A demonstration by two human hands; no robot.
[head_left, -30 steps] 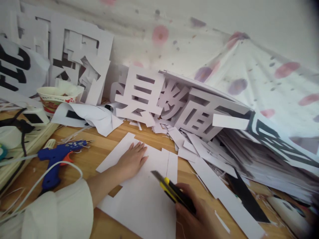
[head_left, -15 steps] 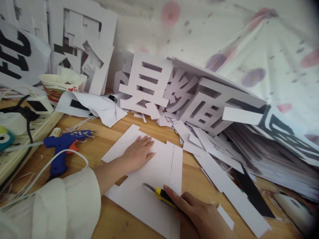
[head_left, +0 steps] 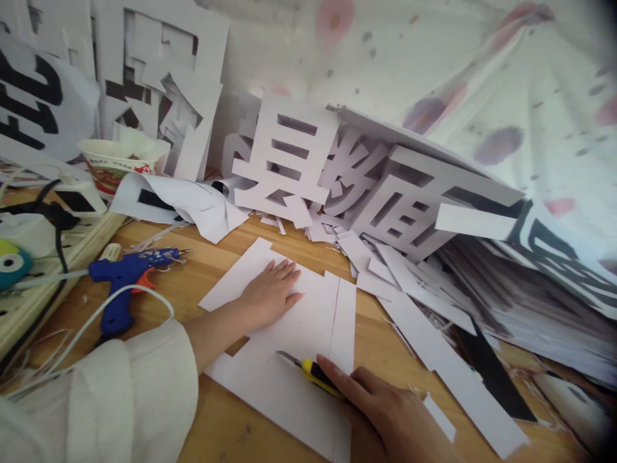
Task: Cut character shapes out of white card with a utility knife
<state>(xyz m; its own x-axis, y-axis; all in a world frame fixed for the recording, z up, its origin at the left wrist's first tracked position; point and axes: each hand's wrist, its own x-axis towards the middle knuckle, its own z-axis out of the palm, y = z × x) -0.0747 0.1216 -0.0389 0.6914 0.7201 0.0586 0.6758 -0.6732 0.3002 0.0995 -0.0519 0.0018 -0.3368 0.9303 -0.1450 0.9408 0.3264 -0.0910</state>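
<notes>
A white foam board [head_left: 308,334] with notched edges lies on the wooden table, a cut line running down near its right side. My left hand [head_left: 271,294] presses flat on its upper part, fingers stretched out. In my right hand [head_left: 376,405] is a yellow and black utility knife [head_left: 315,376], the index finger lying along its handle. The blade points up and left over the lower part of the board; whether its tip touches the surface I cannot tell.
To the left are a blue hot glue gun [head_left: 126,283] with a white cord and a power strip [head_left: 72,270]. A paper bowl [head_left: 123,164] and cut-out white characters [head_left: 284,161] stand behind. Offcut strips [head_left: 434,347] and stacked sheets [head_left: 520,321] lie to the right.
The view has shifted very slightly. Both hands, the knife and the board keep practically the same places relative to one another.
</notes>
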